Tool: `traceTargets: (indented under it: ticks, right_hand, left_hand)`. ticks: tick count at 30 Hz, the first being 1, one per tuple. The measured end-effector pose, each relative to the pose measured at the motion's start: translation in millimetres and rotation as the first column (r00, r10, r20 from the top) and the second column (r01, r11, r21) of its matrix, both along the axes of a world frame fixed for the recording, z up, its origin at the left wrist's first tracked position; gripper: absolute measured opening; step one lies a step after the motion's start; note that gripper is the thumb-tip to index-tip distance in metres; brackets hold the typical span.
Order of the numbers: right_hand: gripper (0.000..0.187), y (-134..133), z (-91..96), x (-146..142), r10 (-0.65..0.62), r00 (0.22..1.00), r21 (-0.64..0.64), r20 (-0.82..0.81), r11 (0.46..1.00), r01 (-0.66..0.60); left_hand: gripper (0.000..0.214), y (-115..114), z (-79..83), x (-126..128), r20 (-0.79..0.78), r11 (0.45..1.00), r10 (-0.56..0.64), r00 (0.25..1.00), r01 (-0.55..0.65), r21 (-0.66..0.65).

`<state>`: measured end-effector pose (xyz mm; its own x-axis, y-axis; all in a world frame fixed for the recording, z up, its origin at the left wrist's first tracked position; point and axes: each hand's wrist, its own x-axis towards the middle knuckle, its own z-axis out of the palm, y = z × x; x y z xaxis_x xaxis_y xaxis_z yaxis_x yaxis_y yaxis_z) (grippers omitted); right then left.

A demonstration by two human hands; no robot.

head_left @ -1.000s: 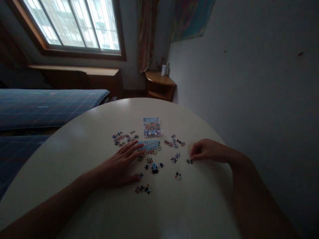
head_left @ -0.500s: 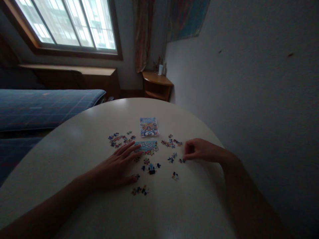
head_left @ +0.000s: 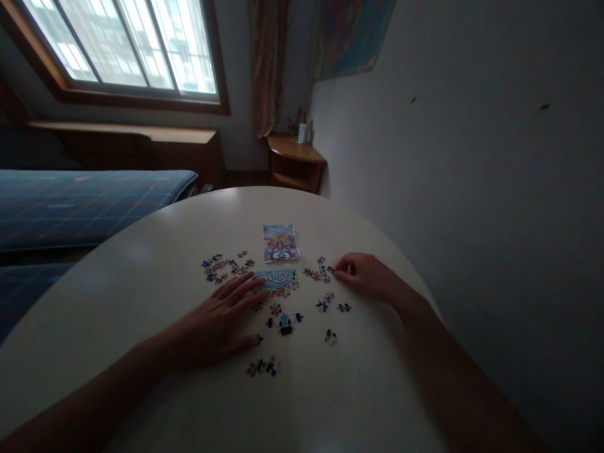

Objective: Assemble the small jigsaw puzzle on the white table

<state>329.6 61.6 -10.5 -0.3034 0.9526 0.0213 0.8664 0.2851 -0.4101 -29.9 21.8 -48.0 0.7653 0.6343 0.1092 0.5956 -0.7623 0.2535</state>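
Note:
My left hand [head_left: 221, 318] lies flat with its fingers spread, the fingertips on the left edge of a partly joined jigsaw puzzle [head_left: 277, 280] with a light-blue lettered top. By its thumb tip is a dark puzzle piece [head_left: 260, 339], partly covered. My right hand [head_left: 361, 275] is closed in a pinch on a small puzzle piece [head_left: 331, 269] at the right end of a loose group of pieces [head_left: 317, 274]. Below the joined part sits a blue and black cluster of pieces [head_left: 285, 322]. A short joined strip [head_left: 263, 366] lies nearest me.
A colourful printed packet [head_left: 280, 243] stands behind the puzzle on the round white table [head_left: 189, 220]. More loose pieces [head_left: 224, 267] are spread at the left, others [head_left: 325, 302] at the right. A wall [head_left: 448, 189] borders the right side; a blue plaid mattress [head_left: 85, 207] is at the left.
My right hand has moved left and away from me, from the dark pieces to the right end of the upper group. My left hand stays nearly in place. The view shifted slightly.

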Motion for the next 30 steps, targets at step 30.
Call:
traceTargets:
  ticks: [30]
  right_hand:
    - [0.026,4.3,-2.0,7.7,-0.076,0.993,-0.010,-0.091,0.997,0.076]
  left_hand:
    - [0.070,-2.9,2.1,1.1,-0.028,1.000,0.007,1.000,-0.007,0.000]
